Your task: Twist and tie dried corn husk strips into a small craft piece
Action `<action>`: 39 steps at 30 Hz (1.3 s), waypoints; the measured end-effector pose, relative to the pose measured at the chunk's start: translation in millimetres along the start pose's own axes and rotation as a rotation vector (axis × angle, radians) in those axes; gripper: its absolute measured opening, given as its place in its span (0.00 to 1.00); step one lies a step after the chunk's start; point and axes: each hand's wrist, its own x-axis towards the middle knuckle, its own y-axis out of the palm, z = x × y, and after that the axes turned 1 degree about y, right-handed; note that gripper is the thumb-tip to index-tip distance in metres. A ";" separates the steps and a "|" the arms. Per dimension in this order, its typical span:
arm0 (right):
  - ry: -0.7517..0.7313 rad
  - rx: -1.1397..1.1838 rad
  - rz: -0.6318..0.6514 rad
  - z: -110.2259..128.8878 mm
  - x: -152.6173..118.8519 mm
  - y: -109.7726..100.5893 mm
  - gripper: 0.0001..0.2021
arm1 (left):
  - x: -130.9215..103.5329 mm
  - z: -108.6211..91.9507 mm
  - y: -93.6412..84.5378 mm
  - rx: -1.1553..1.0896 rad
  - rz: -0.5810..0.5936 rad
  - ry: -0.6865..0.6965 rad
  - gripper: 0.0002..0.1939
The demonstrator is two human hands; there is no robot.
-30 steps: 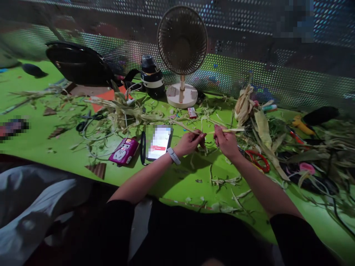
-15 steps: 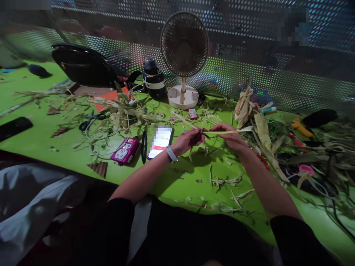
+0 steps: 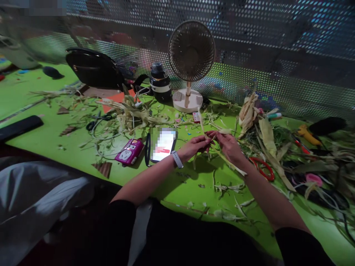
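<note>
Both grips (image 3: 195, 145) (image 3: 230, 147) pinched tight on husk strips (image 3: 230, 163).

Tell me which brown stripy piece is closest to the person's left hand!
The front brown piece, left of the purple socket. The other two lie farther back and farther from the left hand.

Person's top (image 3: 191, 240): black, at 6 o'clock. Left sleeve (image 3: 122, 216): black, short, at 7 o'clock. Right sleeve (image 3: 296, 242): matching, at 4 o'clock. Wristband (image 3: 177, 159): pale, small dark holes, on left wrist (image 3: 184, 155). Hands (image 3: 229, 148): two, bare.
</note>
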 end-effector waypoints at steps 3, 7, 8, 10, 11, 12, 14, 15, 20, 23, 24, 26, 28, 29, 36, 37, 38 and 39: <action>-0.029 -0.021 -0.065 -3.9 -0.2 0.7 0.13 | 0.5 1.4 -0.3 0.040 0.023 0.014 0.20; 0.002 0.102 -0.161 -3.2 -2.7 6.3 0.13 | -2.0 -1.7 1.2 0.132 0.096 0.009 0.21; 0.024 0.150 -0.176 -2.0 -3.2 8.0 0.14 | -2.8 -2.6 1.7 0.144 0.108 0.004 0.21; 0.069 0.208 -0.209 1.2 -3.4 10.8 0.15 | -3.6 -3.7 2.3 0.156 0.113 -0.002 0.21; 0.084 0.217 -0.215 3.0 -3.2 11.5 0.15 | -3.5 -3.7 2.2 0.150 0.108 -0.004 0.21; 0.094 0.220 -0.213 4.7 -2.7 11.6 0.15 | -3.1 -3.4 1.9 0.132 0.102 -0.005 0.21; 0.098 0.213 -0.199 7.8 -1.7 10.4 0.14 | -1.7 -2.3 0.8 0.049 0.092 -0.010 0.20; 0.096 0.204 -0.191 9.1 -1.1 9.3 0.14 | -0.9 -1.7 0.1 -0.007 0.091 -0.015 0.19; 0.112 0.165 -0.189 12.1 0.0 6.0 0.15 | 1.4 0.7 -2.9 -0.180 0.085 -0.065 0.17; 0.152 0.162 -0.105 12.4 -0.5 6.9 0.17 | 0.6 2.5 -2.7 -0.169 0.050 -0.065 0.15; 0.157 0.153 -0.073 12.1 -0.8 7.4 0.18 | 0.2 3.0 -2.3 -0.158 0.041 -0.062 0.15; 0.147 0.128 -0.054 10.9 -1.6 8.3 0.18 | -0.4 3.8 -1.2 -0.130 0.030 -0.061 0.14; 0.134 0.100 -0.072 9.1 -2.4 8.9 0.20 | -0.8 4.1 0.0 -0.103 0.027 -0.073 0.15; 0.128 0.091 -0.078 8.4 -2.7 9.0 0.21 | -0.9 4.2 0.4 -0.095 0.027 -0.081 0.15; 0.132 0.075 -0.053 9.4 -5.0 10.2 0.21 | -1.9 3.8 0.9 0.052 0.059 -0.040 0.19; 0.129 0.077 -0.073 9.4 -5.4 10.6 0.21 | -2.0 3.0 1.2 0.087 0.078 -0.031 0.19; 0.122 0.078 -0.095 9.3 -5.7 11.0 0.21 | -2.1 2.1 1.7 0.111 0.091 -0.023 0.20; 0.116 0.083 -0.112 9.1 -5.9 11.1 0.21 | -2.2 1.1 2.3 0.124 0.095 -0.015 0.20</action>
